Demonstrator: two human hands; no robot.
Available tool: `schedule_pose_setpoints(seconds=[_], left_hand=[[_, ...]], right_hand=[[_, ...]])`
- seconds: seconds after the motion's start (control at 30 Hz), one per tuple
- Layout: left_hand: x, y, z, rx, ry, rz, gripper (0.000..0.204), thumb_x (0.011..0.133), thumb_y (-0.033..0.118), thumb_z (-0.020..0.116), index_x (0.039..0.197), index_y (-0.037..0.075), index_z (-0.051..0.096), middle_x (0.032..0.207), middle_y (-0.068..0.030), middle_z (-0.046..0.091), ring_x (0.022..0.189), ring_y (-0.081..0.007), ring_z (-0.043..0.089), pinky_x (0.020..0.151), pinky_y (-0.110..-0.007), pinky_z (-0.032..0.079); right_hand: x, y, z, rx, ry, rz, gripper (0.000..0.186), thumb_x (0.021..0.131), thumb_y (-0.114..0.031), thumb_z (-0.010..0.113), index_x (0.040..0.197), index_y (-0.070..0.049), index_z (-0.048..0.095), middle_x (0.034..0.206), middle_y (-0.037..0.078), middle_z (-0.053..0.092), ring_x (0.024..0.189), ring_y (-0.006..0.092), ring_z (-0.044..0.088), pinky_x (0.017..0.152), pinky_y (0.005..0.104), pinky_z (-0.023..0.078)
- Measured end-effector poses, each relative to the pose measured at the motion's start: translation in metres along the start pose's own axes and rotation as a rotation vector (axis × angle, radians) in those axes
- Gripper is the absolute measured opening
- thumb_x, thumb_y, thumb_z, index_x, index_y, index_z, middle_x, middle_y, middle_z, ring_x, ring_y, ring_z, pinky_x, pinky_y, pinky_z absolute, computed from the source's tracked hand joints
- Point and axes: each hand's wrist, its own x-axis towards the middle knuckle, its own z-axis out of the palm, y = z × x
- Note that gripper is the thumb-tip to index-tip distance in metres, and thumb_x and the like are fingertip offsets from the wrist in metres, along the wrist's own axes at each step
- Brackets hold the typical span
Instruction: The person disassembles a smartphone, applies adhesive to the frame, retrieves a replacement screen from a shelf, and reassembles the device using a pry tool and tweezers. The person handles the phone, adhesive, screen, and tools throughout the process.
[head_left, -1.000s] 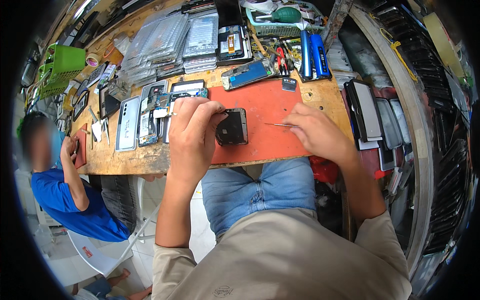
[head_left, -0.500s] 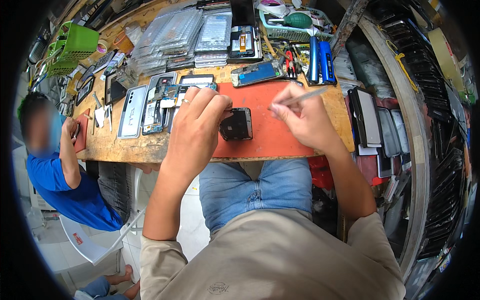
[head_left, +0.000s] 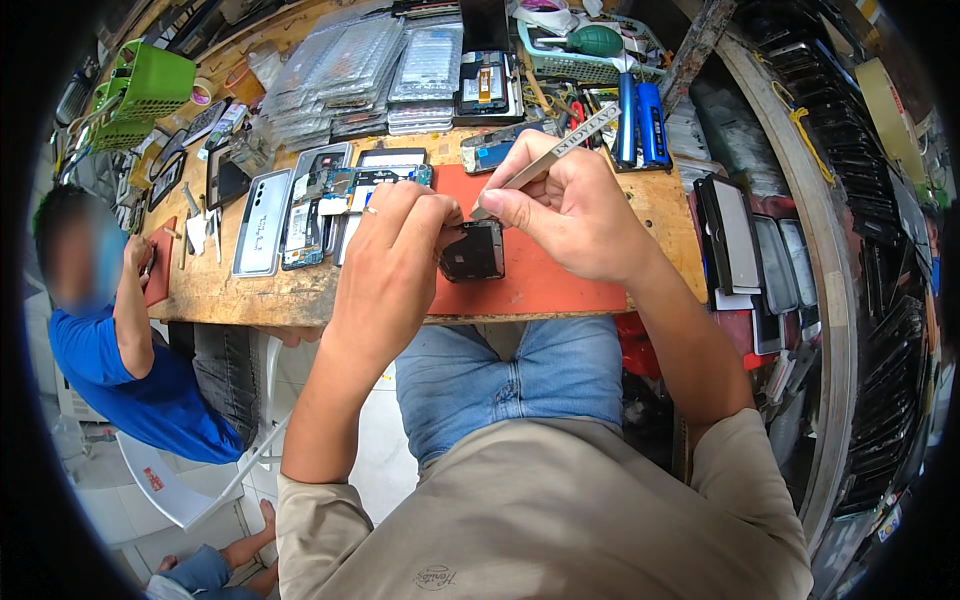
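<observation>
A dark phone part (head_left: 474, 254), flat and rectangular, lies on the orange-red work mat (head_left: 570, 280). My left hand (head_left: 385, 255), with a ring on one finger, is closed at its left edge. The fingertips pinch there, partly hidden behind the hand. Between the thumb and fingers of my right hand (head_left: 570, 205) is a slim flat metal tool (head_left: 560, 150) with lettering along its handle. Its lower end reaches the phone part's upper edge, close to my left fingertips. Whether the tool touches the part is hard to see.
Opened phones (head_left: 305, 225) and a silver back cover (head_left: 262, 225) lie left. Stacked clear plastic trays (head_left: 340, 70) stand behind. A blue-backed phone (head_left: 505, 148), blue cylindrical tools (head_left: 653, 125) and a basket (head_left: 640, 70) are at the back right. A co-worker (head_left: 130, 370) sits left.
My right hand has moved left, bringing the metal tool to the phone part and turning its lettered handle into view. My left hand stays at the part, its fingers slightly lower.
</observation>
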Motion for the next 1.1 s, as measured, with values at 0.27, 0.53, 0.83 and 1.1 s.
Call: schedule_pose_setpoints(seconds=[0.27, 0.53, 0.83, 1.1], left_hand=[[0.006, 0.002, 0.0, 0.02, -0.056, -0.005, 0.026, 0.086, -0.006, 0.071, 0.108, 0.002, 0.062, 0.099, -0.0142, 0.057, 0.094, -0.0355, 0.059, 0.081, -0.047, 0.05], [0.007, 0.005, 0.001, 0.041, -0.161, -0.109, 0.029, 0.082, -0.012, 0.064, 0.107, 0.0, 0.055, 0.104, -0.0207, 0.052, 0.103, -0.0417, 0.055, 0.087, -0.052, 0.048], [0.011, 0.006, 0.004, 0.115, -0.2, -0.086, 0.034, 0.079, -0.014, 0.061, 0.11, -0.003, 0.051, 0.107, -0.0248, 0.05, 0.105, -0.0457, 0.054, 0.091, -0.053, 0.047], [0.015, 0.008, 0.006, 0.073, -0.201, -0.091, 0.034, 0.086, -0.014, 0.066, 0.116, -0.002, 0.055, 0.108, -0.0208, 0.053, 0.101, -0.0424, 0.057, 0.088, -0.05, 0.048]], right_hand=[[0.006, -0.005, -0.006, -0.164, -0.05, 0.035, 0.012, 0.104, -0.008, 0.075, 0.105, 0.001, 0.068, 0.093, 0.005, 0.075, 0.088, 0.0089, 0.072, 0.079, 0.0265, 0.059], [0.012, -0.003, -0.006, -0.134, -0.083, 0.031, 0.011, 0.105, -0.008, 0.074, 0.104, 0.001, 0.066, 0.092, 0.005, 0.075, 0.087, 0.0087, 0.072, 0.077, 0.0269, 0.058], [0.015, -0.013, -0.018, -0.384, -0.163, -0.063, 0.011, 0.103, -0.007, 0.075, 0.102, 0.001, 0.067, 0.087, 0.003, 0.072, 0.081, 0.0067, 0.068, 0.072, 0.0257, 0.056], [0.007, -0.013, -0.03, -0.416, -0.184, 0.025, 0.006, 0.102, -0.002, 0.073, 0.1, 0.001, 0.068, 0.089, 0.004, 0.069, 0.079, 0.0072, 0.064, 0.068, 0.0264, 0.052]])
